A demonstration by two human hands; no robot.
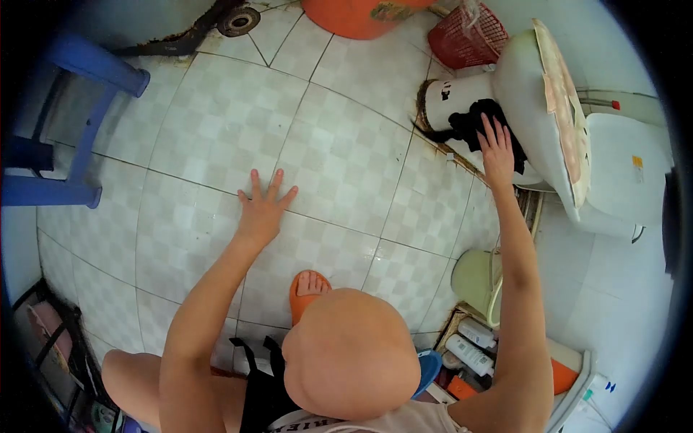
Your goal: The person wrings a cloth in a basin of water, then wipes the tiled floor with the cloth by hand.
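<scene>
My right hand lies with stretched fingers on a bunched black cloth, pressing it against the white toilet base. One thin dark end of the cloth trails to the left. The toilet bowl rises just beyond that hand. Over the pale tiled floor, my left hand has its fingers spread and holds nothing. Whether its fingertips touch the tiles I cannot tell.
A blue plastic stool stands at the left, with a floor drain beyond it. An orange tub and a red basket are at the back. Near my right arm are a green bucket and several bottles.
</scene>
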